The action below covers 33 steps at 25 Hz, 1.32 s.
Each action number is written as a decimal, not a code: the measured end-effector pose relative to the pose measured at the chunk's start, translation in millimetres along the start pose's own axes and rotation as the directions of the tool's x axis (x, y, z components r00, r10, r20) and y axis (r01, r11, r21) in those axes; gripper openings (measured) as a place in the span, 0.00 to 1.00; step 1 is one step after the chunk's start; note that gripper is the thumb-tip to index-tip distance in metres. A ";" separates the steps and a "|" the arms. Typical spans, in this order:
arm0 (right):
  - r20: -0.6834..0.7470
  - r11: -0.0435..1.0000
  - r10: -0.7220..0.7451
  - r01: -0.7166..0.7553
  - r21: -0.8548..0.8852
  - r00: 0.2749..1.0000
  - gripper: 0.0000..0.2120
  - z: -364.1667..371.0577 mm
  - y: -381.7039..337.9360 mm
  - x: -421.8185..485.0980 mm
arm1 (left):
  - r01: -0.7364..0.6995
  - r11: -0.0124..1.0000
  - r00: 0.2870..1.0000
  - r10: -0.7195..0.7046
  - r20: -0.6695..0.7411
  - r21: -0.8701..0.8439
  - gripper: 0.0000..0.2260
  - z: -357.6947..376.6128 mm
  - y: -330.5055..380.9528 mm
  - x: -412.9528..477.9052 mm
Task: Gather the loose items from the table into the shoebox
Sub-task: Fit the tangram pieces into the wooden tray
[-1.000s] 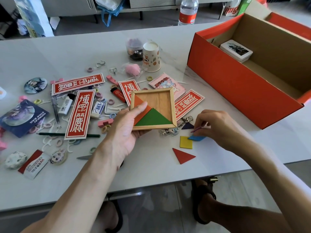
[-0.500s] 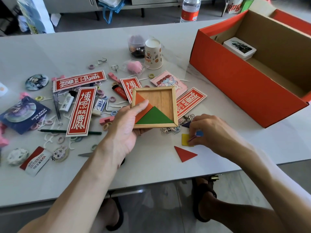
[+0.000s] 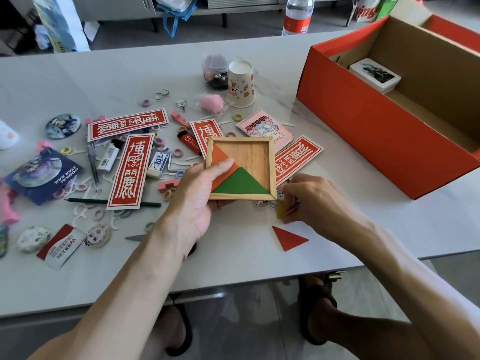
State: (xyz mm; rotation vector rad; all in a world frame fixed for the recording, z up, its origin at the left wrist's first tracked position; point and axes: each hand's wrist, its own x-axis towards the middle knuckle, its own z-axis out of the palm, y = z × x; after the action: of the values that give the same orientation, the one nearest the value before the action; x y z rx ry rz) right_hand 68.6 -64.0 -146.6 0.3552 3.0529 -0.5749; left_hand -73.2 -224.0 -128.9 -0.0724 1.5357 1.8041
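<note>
My left hand (image 3: pixel 197 201) grips a square wooden tangram tray (image 3: pixel 272 165) from below, thumb on the orange triangle (image 3: pixel 219 157); a green triangle (image 3: pixel 240 181) lies beside it in the tray. My right hand (image 3: pixel 315 201) rests on the table just right of the tray, its fingers curled round small tangram pieces, with a yellow piece (image 3: pixel 280 209) showing at the fingertips. A red triangle (image 3: pixel 288 238) lies loose on the table in front of that hand. The orange shoebox (image 3: pixel 368 131) stands open at the right with a white card box (image 3: pixel 374 76) inside.
Loose items cover the left and middle of the white table (image 3: pixel 78 276): red paper banners (image 3: pixel 130 170), a lighter (image 3: pixel 189 142), a paper cup (image 3: pixel 240 84), a pink packet (image 3: pixel 265 128), badges, a pencil (image 3: pixel 109 202), hair ties. A water bottle (image 3: pixel 297 14) stands at the far edge.
My right hand has gathered the blue piece off the table and moved left onto the yellow square. The dark purple piece is hidden now. The tray stays in my left hand.
</note>
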 end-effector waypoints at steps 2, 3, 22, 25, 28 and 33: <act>-0.086 0.992 0.036 -0.025 0.120 0.996 0.15 0.5 -0.6 3.7 | -0.011 1.000 1.000 0.011 0.003 0.028 0.03 -2.4 -0.2 1.1; -0.153 0.970 0.112 -0.075 0.233 0.982 0.16 -2.6 -0.6 5.7 | -0.019 0.999 1.000 0.019 0.001 0.042 0.03 -4.0 -0.1 1.9; -0.465 0.839 0.446 -0.176 0.515 0.765 0.10 -13.0 -52.6 44.1 | -0.117 0.992 0.993 0.118 0.013 -0.051 0.10 7.0 -16.9 -4.3; -0.459 0.849 0.405 -0.138 0.511 0.791 0.10 -12.1 -54.9 43.4 | -0.145 0.989 0.989 0.144 -0.020 -0.043 0.13 4.4 -16.8 -5.3; -0.417 0.808 0.402 -0.101 0.581 0.815 0.11 -13.7 -53.9 42.5 | -0.160 0.987 0.985 0.160 -0.073 0.003 0.14 2.5 -15.6 -4.9; -0.364 0.783 0.383 -0.089 0.615 0.849 0.08 -25.3 -43.4 40.2 | -0.146 0.987 0.977 0.154 -0.147 0.066 0.13 -1.1 -11.9 -3.5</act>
State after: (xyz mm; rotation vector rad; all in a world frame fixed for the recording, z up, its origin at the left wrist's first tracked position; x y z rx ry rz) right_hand 20.4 -85.4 -109.8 1.0343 3.0739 -1.6251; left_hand -64.4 -226.7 -137.2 -0.0703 1.7376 1.9093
